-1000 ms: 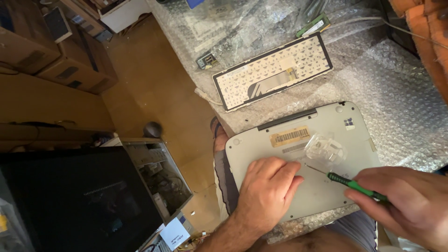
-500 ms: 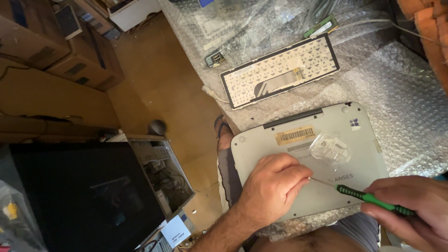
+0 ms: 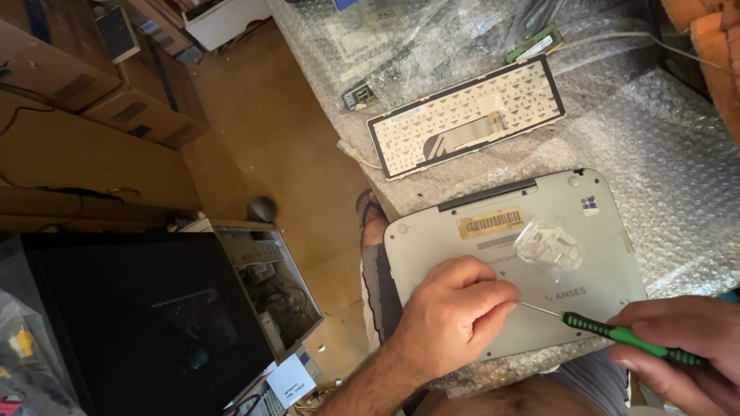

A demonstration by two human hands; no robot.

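Right hand (image 3: 686, 350) grips one green screwdriver (image 3: 617, 333), tip at 9 o'clock meeting pinched left hand (image 3: 455, 316) on one grey laptop base (image 3: 593, 262).

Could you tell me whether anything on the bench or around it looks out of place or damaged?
Yes: a detached keyboard lies face-down on the bubble wrap, apart from the grey laptop, and a desktop computer case on the floor stands open, its insides exposed.

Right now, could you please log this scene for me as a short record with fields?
left hand: fist resting on grey laptop base, fingertips pinched at the screwdriver tip
right hand: grips green-handled screwdriver
on laptop: clear plastic bag
behind laptop: detached keyboard, face down
surface: bubble wrap
floor, left: dark monitor, open computer case
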